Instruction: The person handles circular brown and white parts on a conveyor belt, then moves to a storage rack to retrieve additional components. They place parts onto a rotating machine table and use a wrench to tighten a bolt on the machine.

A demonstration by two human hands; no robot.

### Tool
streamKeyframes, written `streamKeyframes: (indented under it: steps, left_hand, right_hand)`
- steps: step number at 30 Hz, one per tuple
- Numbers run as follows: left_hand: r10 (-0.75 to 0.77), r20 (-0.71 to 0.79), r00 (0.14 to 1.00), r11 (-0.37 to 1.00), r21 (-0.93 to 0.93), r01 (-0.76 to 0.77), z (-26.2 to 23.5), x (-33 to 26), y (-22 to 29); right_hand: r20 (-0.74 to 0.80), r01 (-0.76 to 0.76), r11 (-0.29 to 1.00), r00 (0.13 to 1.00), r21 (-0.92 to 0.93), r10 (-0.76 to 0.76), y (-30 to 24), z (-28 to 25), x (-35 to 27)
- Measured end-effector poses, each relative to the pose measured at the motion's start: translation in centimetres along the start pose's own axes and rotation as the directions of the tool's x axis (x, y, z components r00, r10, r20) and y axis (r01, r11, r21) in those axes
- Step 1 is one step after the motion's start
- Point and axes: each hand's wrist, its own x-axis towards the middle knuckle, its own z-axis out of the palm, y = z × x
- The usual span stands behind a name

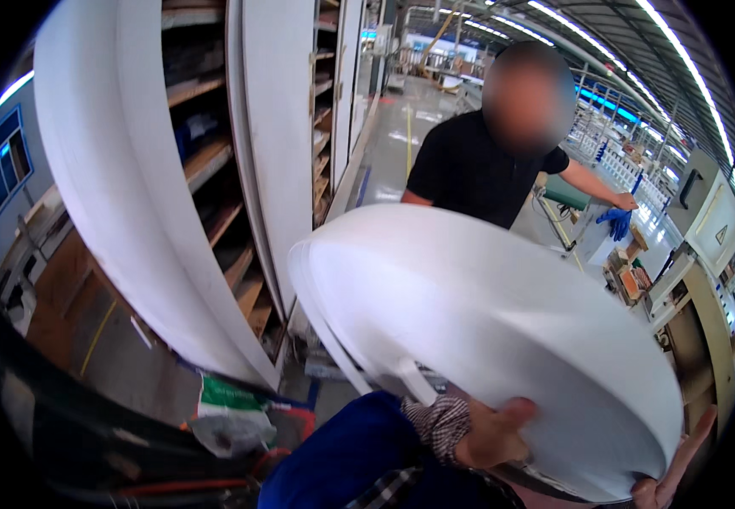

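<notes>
A large coil of white band (435,280), wound flat like edge banding, fills the middle of the head view, tilted down to the right. A loose strip end (418,382) hangs from its left side. My left hand (499,434), below a blue sleeve and patterned cuff, grips the coil's near side with the thumb laid over its face. The left fingers are mostly hidden under the coil. At the lower right rim my right hand (677,471) holds the coil's edge, one finger stretched upward along the outside.
A person in a black shirt (474,165) stands just beyond the coil, one arm stretched toward a blue glove (615,222). Tall white shelving (274,127) rises at left. A green and white bag (230,416) lies below it. A cabinet (707,199) stands at right.
</notes>
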Motion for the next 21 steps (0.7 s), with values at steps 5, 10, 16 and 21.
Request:
streamKeyframes:
  steps: [5, 10, 16, 21]
  left_hand:
    - [-0.103, -0.120, 0.987, 0.995, -0.014, 0.102, -3.7, 5.9, 8.5]
    - [-0.091, -0.411, 0.907, 0.952, 0.231, 0.200, -11.1, 10.7, 15.4]
    - [-0.062, -0.418, 0.906, 0.865, 0.431, 0.257, -16.3, 16.4, 20.5]
    - [-0.163, -0.495, 0.853, 0.856, 0.358, 0.371, -21.8, 22.9, 21.6]
  right_hand:
    - [0.163, 0.095, 0.995, 0.982, 0.026, -0.098, -6.3, 7.5, 9.3]
    - [0.167, 0.319, 0.926, 0.920, 0.203, -0.353, -6.1, 16.6, 18.7]
    - [0.331, 0.271, 0.879, 0.850, 0.391, -0.409, -7.0, 23.9, 27.7]
    - [0.332, 0.090, 0.936, 0.920, 0.340, -0.209, -6.1, 29.2, 34.7]
